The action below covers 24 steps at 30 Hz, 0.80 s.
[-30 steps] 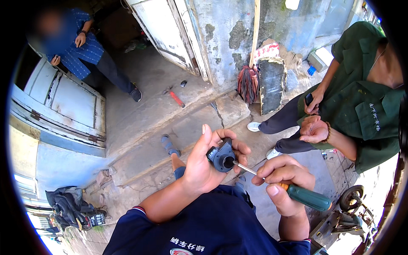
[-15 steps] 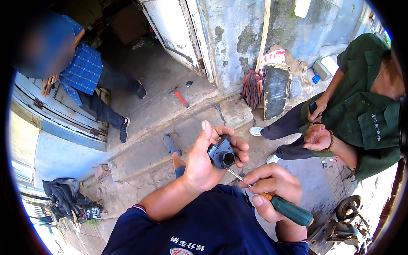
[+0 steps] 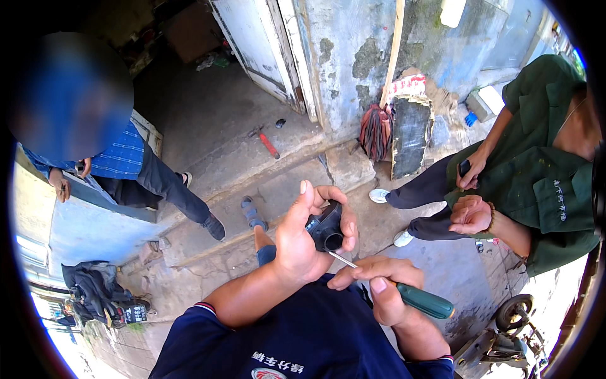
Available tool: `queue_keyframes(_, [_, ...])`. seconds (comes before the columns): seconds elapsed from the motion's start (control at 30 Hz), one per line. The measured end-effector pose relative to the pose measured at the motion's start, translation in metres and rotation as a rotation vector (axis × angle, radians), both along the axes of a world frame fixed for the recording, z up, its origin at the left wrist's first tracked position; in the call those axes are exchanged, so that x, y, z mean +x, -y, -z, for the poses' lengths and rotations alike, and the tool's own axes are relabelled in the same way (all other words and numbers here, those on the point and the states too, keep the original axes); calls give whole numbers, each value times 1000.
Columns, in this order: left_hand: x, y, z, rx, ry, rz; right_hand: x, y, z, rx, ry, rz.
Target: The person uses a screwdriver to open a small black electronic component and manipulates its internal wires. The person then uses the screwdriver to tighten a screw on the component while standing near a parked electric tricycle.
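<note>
My left hand [image 3: 305, 243] is closed round a small black part [image 3: 327, 227] with a round hollow opening facing me; its exact kind I cannot make out. A screwdriver [image 3: 426, 300] with a green handle is in my right hand [image 3: 386, 284]. Its thin metal shaft points up and left, and the tip meets the lower rim of the black part. The fingers of my right hand wrap the front of the handle and lie along the shaft.
A person in a dark green shirt [image 3: 536, 170] stands at the right, holding a small dark object. Another, in a blue checked shirt [image 3: 123, 158], is at the left. A red-handled hammer [image 3: 268, 145] lies on the step; a mop [image 3: 377, 132] leans on the wall. A scooter [image 3: 104, 294] is lower left.
My right hand and the screwdriver have moved left and slightly up, and the handle lies flatter. The black part has tilted slightly. The person at the left has stepped nearer.
</note>
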<state>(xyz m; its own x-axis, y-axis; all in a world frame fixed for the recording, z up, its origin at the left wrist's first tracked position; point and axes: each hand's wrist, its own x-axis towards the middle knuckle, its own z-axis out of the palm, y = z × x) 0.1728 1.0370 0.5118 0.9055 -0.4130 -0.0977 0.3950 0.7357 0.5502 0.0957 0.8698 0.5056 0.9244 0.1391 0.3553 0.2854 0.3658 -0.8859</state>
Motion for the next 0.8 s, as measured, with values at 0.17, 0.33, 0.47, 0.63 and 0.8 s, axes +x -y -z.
queue_keyframes(0.17, [-2, 3, -1, -187, -196, 129, 0, -25, 33, 418, -30, -64])
queue_keyframes(0.33, [5, 1, -6, -87, -123, 84, 0, -21, 30, 440, -44, -93])
queue_keyframes(0.47, [7, -5, -7, 62, -77, -3, 8, 6, 10, 200, 30, -29])
queue_keyframes(0.63, [4, -1, 1, 156, 40, -29, 15, 13, -9, -128, 203, 101])
queue_keyframes(0.8, [5, 2, 0, 284, 189, -74, 21, 15, -21, -316, 387, 110])
